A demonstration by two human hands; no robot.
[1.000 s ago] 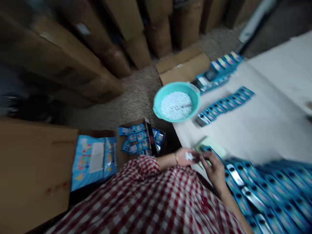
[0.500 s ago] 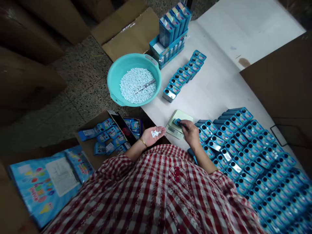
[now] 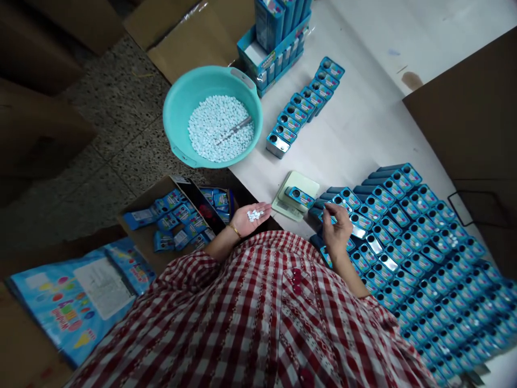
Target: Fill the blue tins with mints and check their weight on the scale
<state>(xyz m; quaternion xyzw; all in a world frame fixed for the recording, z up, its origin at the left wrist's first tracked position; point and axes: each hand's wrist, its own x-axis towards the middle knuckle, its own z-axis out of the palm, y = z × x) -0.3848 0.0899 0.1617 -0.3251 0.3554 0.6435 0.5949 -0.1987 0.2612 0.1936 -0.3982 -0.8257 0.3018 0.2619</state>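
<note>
My left hand (image 3: pixel 247 220) lies palm up in front of my checked shirt, cupping a small heap of white pellets (image 3: pixel 254 215). My right hand (image 3: pixel 337 230) hovers with loosely curled, parted fingers over the near edge of a large block of open blue tins (image 3: pixel 424 253), with nothing visible in it. One blue tin (image 3: pixel 299 197) lies on a pale green scale (image 3: pixel 283 205) between my hands. A teal basin (image 3: pixel 174 110) of white pellets, with a metal scoop (image 3: pixel 236 128) in it, stands at the table's left edge.
A row of several blue tins (image 3: pixel 307 99) runs across the white table (image 3: pixel 363 129) toward a display box (image 3: pixel 274 51). An open carton of blue packets (image 3: pixel 177 218) and a printed blue bag (image 3: pixel 72 302) sit low left. Brown cardboard (image 3: pixel 472 118) covers the right.
The view swung from the floor and cartons onto the table. My right hand let go of the tin on the scale and drew back over the block of tins. My left hand stays cupped.
</note>
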